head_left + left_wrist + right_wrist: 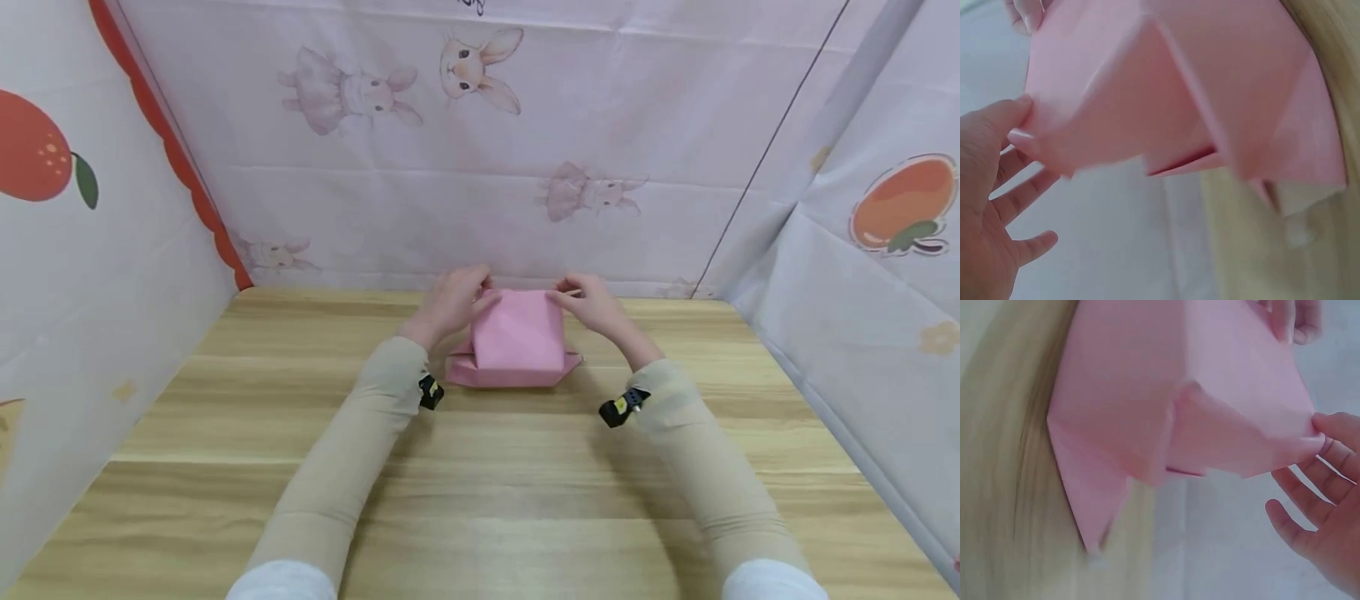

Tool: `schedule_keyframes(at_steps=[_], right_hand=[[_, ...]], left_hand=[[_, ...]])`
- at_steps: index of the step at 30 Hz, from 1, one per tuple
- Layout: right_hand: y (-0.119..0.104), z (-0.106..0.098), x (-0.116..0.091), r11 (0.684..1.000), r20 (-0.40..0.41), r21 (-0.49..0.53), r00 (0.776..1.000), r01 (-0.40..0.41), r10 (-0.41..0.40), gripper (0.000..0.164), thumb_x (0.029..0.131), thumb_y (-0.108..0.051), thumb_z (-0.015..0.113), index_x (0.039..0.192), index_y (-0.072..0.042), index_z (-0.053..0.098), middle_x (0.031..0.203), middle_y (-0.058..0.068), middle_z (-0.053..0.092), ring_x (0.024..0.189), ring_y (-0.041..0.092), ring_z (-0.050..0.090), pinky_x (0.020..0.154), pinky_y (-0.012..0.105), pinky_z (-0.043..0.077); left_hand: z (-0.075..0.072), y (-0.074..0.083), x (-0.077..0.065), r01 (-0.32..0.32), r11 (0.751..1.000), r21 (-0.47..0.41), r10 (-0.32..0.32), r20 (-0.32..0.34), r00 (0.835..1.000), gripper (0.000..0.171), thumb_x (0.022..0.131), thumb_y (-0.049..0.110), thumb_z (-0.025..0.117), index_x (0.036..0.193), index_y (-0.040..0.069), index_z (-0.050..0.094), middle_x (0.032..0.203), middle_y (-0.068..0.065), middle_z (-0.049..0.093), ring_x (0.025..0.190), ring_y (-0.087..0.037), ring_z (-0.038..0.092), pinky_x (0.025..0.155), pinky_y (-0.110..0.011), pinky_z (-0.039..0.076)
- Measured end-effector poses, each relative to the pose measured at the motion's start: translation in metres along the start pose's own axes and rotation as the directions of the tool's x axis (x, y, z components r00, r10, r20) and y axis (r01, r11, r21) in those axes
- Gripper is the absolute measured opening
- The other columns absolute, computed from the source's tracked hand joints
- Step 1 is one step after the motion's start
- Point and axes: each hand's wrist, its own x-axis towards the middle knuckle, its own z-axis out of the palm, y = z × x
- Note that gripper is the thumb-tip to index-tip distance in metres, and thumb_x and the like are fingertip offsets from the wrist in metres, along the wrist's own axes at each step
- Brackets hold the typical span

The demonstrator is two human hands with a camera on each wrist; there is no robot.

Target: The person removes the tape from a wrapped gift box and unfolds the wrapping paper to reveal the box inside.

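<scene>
Pink wrapping paper (519, 333) is folded round a box-like shape at the far middle of the table, its contents hidden. At the far left corner my left hand (452, 302) pinches the paper's edge between thumb and forefinger, the other fingers spread in the left wrist view. My right hand (595, 307) pinches the far right corner the same way. A pointed side flap (1088, 487) sticks out low on the right, with a small pale bit at its tip. On the left another flap (1310, 147) shows a whitish underside and a clear strip below it.
The wood-grain table (517, 500) ends at a back wall of rabbit-print cloth (420, 208) just beyond my hands. Fruit-print cloth (82, 292) walls the left, with similar cloth (862, 325) on the right. Small black cameras (621, 408) are strapped to both wrists.
</scene>
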Motion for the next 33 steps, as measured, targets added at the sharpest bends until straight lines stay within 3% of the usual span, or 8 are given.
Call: schedule_keyframes(at_steps=[5, 9, 16, 19, 23, 27, 31, 33], right_hand=[[-0.012, -0.019, -0.026, 0.98, -0.047, -0.114, 0.985, 0.162, -0.168, 0.023, 0.097, -0.024, 0.06, 0.088, -0.004, 0.066, 0.099, 0.016, 0.07, 0.098, 0.032, 0.063, 0.087, 0.048, 0.052], [-0.018, -0.027, -0.051, 0.94, -0.022, -0.196, 0.957, 0.279, -0.288, 0.023, 0.097, -0.021, 0.059, 0.078, -0.009, 0.065, 0.086, 0.009, 0.068, 0.085, 0.023, 0.059, 0.075, 0.038, 0.047], [-0.02, -0.025, -0.097, 0.877, 0.157, -0.272, 0.917, 0.397, -0.366, 0.022, 0.098, -0.014, 0.057, 0.078, -0.013, 0.065, 0.073, -0.003, 0.066, 0.068, 0.004, 0.058, 0.063, 0.026, 0.05], [-0.019, -0.019, -0.113, 0.879, 0.262, -0.268, 0.908, 0.394, -0.327, 0.02, 0.099, -0.017, 0.056, 0.081, -0.014, 0.066, 0.071, -0.007, 0.062, 0.064, -0.001, 0.051, 0.059, 0.021, 0.047], [-0.018, -0.008, -0.13, 0.859, 0.383, -0.332, 0.888, 0.389, -0.254, 0.015, 0.098, -0.02, 0.058, 0.088, -0.015, 0.069, 0.073, -0.01, 0.062, 0.062, -0.002, 0.046, 0.056, 0.019, 0.043], [-0.017, 0.008, -0.14, 0.84, 0.48, -0.405, 0.866, 0.361, -0.141, 0.013, 0.095, -0.017, 0.059, 0.1, -0.015, 0.07, 0.084, -0.006, 0.069, 0.067, 0.002, 0.054, 0.062, 0.024, 0.05], [-0.018, 0.025, -0.145, 0.839, 0.537, -0.439, 0.843, 0.323, -0.043, 0.022, 0.095, -0.02, 0.06, 0.113, -0.011, 0.067, 0.101, 0.004, 0.07, 0.084, 0.014, 0.065, 0.077, 0.034, 0.056], [-0.019, 0.035, -0.145, 0.838, 0.551, -0.452, 0.834, 0.307, -0.008, 0.032, 0.094, -0.026, 0.062, 0.122, -0.01, 0.064, 0.119, 0.01, 0.067, 0.101, 0.023, 0.067, 0.088, 0.04, 0.056]], left_hand=[[-0.023, 0.016, -0.015, -0.147, 0.983, 0.113, 0.152, -0.044, 0.987, 0.02, 0.097, 0.034, 0.06, 0.092, 0.014, 0.058, 0.085, 0.001, 0.064, 0.084, -0.018, 0.059, 0.108, -0.054, 0.038], [-0.033, 0.026, -0.037, -0.282, 0.941, 0.188, 0.299, -0.065, 0.952, 0.018, 0.097, 0.031, 0.06, 0.088, 0.015, 0.06, 0.082, 0.003, 0.066, 0.081, -0.015, 0.062, 0.11, -0.058, 0.037], [-0.032, 0.042, -0.081, -0.435, 0.882, 0.18, 0.451, -0.054, 0.891, 0.024, 0.095, 0.03, 0.064, 0.075, 0.018, 0.058, 0.066, 0.009, 0.057, 0.06, -0.007, 0.05, 0.081, -0.035, 0.054], [-0.026, 0.048, -0.096, -0.411, 0.898, 0.159, 0.416, 0.005, 0.909, 0.027, 0.094, 0.035, 0.063, 0.073, 0.02, 0.058, 0.062, 0.012, 0.052, 0.056, -0.005, 0.043, 0.058, -0.024, 0.044], [-0.016, 0.056, -0.113, -0.3, 0.951, 0.075, 0.278, 0.214, 0.936, 0.024, 0.095, 0.04, 0.061, 0.081, 0.021, 0.064, 0.068, 0.013, 0.06, 0.059, -0.001, 0.048, 0.057, -0.018, 0.042], [-0.006, 0.061, -0.126, -0.146, 0.989, -0.004, 0.133, 0.441, 0.888, 0.022, 0.095, 0.04, 0.061, 0.1, 0.02, 0.07, 0.089, 0.01, 0.072, 0.074, -0.003, 0.06, 0.068, -0.022, 0.05], [0.007, 0.065, -0.134, -0.087, 0.996, 0.035, 0.053, 0.558, 0.828, 0.033, 0.092, 0.037, 0.064, 0.12, 0.02, 0.067, 0.114, 0.003, 0.071, 0.101, -0.013, 0.066, 0.088, -0.034, 0.054], [0.014, 0.067, -0.136, -0.103, 0.99, 0.095, 0.03, 0.577, 0.816, 0.041, 0.091, 0.04, 0.065, 0.127, 0.021, 0.064, 0.124, 0.001, 0.068, 0.114, -0.017, 0.063, 0.098, -0.041, 0.051]])
